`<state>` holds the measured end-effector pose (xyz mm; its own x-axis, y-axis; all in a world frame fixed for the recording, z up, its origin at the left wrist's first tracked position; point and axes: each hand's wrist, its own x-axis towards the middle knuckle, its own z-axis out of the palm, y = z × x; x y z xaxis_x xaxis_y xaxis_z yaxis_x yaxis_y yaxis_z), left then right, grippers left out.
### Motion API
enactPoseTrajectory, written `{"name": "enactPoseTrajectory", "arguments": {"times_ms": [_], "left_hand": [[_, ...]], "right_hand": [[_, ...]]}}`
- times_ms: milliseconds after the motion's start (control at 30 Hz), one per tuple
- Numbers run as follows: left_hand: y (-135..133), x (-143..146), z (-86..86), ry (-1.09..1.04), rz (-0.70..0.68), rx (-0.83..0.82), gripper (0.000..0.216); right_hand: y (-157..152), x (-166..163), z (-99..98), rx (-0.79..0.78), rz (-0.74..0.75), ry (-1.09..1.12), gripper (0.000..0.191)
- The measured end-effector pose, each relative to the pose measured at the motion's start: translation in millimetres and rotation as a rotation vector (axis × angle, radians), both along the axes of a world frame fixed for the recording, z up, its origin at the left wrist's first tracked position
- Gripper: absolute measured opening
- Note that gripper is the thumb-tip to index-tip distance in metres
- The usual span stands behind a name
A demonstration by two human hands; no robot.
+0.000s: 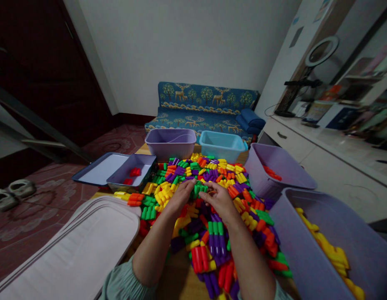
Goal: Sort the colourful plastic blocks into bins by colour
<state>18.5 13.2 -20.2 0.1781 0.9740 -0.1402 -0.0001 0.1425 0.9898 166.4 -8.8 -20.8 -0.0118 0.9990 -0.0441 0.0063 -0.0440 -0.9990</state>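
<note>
Here, nearest of all, a purple bin (337, 250) holding yellow blocks sits to the right of the fingers. Both the left hand (180, 196) and right hand (219, 201) rest on the block pile (212, 237), their fingers pinched around a green block (199, 189) between them. Beyond the fingers stand a purple tub (170, 143) and a blue tub (222, 145).

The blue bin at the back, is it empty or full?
It looks empty: the blue bin shows only its bare inside, though its floor is partly hidden by the rim.

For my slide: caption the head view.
Both hands, left and right, grip a green block above a multicoloured block pile.
</note>
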Motion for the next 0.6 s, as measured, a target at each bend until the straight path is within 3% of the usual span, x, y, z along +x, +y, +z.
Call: {"name": "enactPoseTrajectory", "arguments": {"times_ms": [133,400,600], "left_hand": [[-0.1,-0.1,-1.1,0.01,-0.045,0.026,0.051],[-4.6,3.5,5.5,0.096,-0.039,0.059,0.058],[-4.4,11.7,-2.4,0.016,-0.025,0.009,0.053]], "right_hand": [[0.8,-2.5,-6.7,0.007,0.02,-0.047,0.054],[3.3,-1.7,-8.1,0.117,-0.136,-0.272,0.03],[8.6,0.5,-19.9,0.147,-0.175,-0.31,0.033]]}}
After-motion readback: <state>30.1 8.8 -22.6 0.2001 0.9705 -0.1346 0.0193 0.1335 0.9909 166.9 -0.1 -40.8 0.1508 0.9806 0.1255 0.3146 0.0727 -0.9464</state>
